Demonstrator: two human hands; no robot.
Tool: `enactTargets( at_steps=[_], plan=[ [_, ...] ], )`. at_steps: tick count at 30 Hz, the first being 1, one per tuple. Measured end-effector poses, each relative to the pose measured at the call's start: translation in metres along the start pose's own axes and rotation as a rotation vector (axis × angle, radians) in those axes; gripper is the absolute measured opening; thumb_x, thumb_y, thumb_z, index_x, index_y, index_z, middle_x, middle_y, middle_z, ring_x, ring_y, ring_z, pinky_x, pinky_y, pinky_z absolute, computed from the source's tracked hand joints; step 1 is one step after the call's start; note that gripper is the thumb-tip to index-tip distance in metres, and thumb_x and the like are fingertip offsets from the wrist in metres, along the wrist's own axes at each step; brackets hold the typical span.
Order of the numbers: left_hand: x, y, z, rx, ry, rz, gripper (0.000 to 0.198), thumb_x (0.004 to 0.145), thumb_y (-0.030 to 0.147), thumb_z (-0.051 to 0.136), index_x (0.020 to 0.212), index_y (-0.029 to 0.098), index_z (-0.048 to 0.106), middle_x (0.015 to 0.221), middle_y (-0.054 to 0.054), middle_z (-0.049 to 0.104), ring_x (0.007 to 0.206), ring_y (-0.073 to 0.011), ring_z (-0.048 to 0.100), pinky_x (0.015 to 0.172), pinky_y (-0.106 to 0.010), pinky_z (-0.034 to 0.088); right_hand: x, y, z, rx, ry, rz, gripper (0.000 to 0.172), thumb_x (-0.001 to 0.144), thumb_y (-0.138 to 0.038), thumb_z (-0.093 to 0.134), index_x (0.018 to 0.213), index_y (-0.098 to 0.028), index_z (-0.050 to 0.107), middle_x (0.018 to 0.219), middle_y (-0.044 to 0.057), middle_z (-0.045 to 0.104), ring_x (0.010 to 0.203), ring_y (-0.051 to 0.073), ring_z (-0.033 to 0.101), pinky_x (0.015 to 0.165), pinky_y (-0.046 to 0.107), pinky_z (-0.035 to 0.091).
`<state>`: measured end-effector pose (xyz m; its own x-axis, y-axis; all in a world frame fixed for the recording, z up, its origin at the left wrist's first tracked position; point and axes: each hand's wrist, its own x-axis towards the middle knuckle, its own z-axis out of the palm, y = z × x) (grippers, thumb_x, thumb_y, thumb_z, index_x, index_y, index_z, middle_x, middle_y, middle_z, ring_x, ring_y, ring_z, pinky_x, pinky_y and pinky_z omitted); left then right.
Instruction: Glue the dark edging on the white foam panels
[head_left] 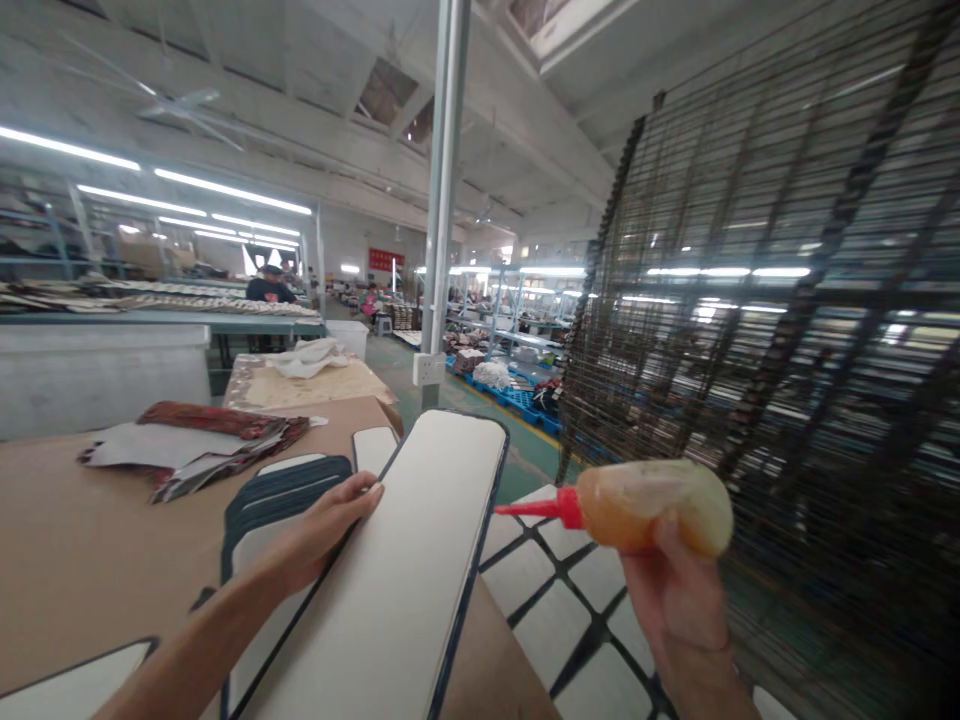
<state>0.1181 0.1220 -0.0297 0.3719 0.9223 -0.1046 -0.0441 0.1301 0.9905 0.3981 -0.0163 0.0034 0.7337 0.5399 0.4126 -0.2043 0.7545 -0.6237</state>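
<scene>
Pointing left, horizontal glue bottle [651,505] in clamped right grip [679,595]; left grip [324,530] clasps panel [420,570].

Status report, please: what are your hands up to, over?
Left hand gripping panel edge. Right hand holding bottle, nozzle pointing at panel. Nothing between them.

The white panel [420,560] runs off the bottom edge; distant workers [270,285] are blurred.

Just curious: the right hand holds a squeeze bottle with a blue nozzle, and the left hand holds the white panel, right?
No. The head view shows the squeeze bottle has a red nozzle, not blue. The right hand holds it, and the left hand holds the white panel.
</scene>
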Motion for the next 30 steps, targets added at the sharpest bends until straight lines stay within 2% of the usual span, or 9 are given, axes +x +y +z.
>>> enactTargets(
  at_steps=[3,7,12,16,20,23,26,30],
  plan=[
    [-0.010,-0.003,-0.002,0.053,-0.073,-0.009,0.034,0.074,0.048,0.069,0.086,0.022,0.053,0.068,0.005,0.060,0.062,-0.0127,0.054,0.053,-0.019,0.042,0.021,0.003,0.001,-0.018,-0.022,-0.100,0.041,0.053,-0.033,0.089,0.090,-0.026,0.072,0.084,-0.002,0.074,0.083,0.018,0.068,0.075,0.024,0.057],
    [-0.018,-0.005,-0.004,0.063,-0.125,-0.009,0.033,0.078,0.051,0.065,0.087,0.022,0.054,0.071,0.005,0.061,0.065,-0.0123,0.053,0.055,-0.019,0.042,0.034,0.008,-0.007,-0.036,-0.060,-0.145,0.038,0.058,-0.031,0.087,0.093,-0.025,0.072,0.083,-0.001,0.072,0.084,0.017,0.066,0.077,0.024,0.055],
    [-0.024,-0.005,-0.004,-0.006,-0.094,-0.038,0.031,0.077,0.048,0.068,0.091,0.025,0.054,0.074,0.006,0.061,0.070,-0.0132,0.056,0.058,-0.019,0.044,0.035,0.010,-0.012,-0.052,-0.049,-0.118,0.040,0.055,-0.030,0.089,0.091,-0.022,0.072,0.081,-0.001,0.072,0.079,0.017,0.066,0.073,0.024,0.055],
    [-0.023,-0.007,-0.007,-0.070,-0.084,-0.064,0.032,0.074,0.046,0.072,0.088,0.024,0.054,0.072,0.005,0.062,0.067,-0.0134,0.057,0.057,-0.020,0.045,0.014,0.017,-0.020,-0.030,-0.061,-0.016,0.041,0.052,-0.030,0.090,0.089,-0.023,0.073,0.079,0.000,0.072,0.073,0.016,0.067,0.068,0.022,0.056],
    [-0.019,-0.009,-0.008,-0.074,-0.039,-0.069,0.034,0.068,0.045,0.076,0.083,0.023,0.054,0.067,0.005,0.062,0.061,-0.0138,0.057,0.053,-0.020,0.043,-0.026,0.028,-0.030,-0.020,-0.215,0.196,0.038,0.060,-0.031,0.086,0.095,-0.023,0.072,0.082,0.004,0.073,0.073,0.019,0.068,0.068,0.027,0.058],
    [-0.018,-0.007,-0.002,-0.030,0.011,-0.037,0.035,0.064,0.042,0.078,0.080,0.022,0.055,0.063,0.006,0.061,0.057,-0.0128,0.056,0.051,-0.019,0.042,-0.041,0.031,-0.026,0.011,-0.293,0.306,0.045,0.063,-0.032,0.085,0.104,-0.024,0.070,0.092,0.006,0.074,0.080,0.023,0.069,0.074,0.033,0.058],
    [-0.020,-0.003,0.010,0.013,0.011,-0.008,0.034,0.063,0.040,0.078,0.081,0.021,0.057,0.063,0.006,0.063,0.058,-0.0126,0.057,0.050,-0.018,0.041,-0.030,0.032,-0.010,0.028,-0.200,0.230,0.046,0.055,-0.030,0.089,0.097,-0.023,0.071,0.088,0.004,0.073,0.079,0.021,0.069,0.074,0.030,0.058],
    [-0.022,-0.001,0.024,-0.030,-0.079,-0.024,0.043,0.062,0.039,0.079,0.098,0.021,0.063,0.073,0.001,0.071,0.064,-0.0172,0.064,0.055,-0.022,0.047,-0.007,0.042,0.004,0.038,-0.097,0.176,0.042,0.050,-0.024,0.091,0.087,-0.022,0.072,0.079,-0.001,0.072,0.073,0.014,0.067,0.071,0.022,0.057]
  ],
)
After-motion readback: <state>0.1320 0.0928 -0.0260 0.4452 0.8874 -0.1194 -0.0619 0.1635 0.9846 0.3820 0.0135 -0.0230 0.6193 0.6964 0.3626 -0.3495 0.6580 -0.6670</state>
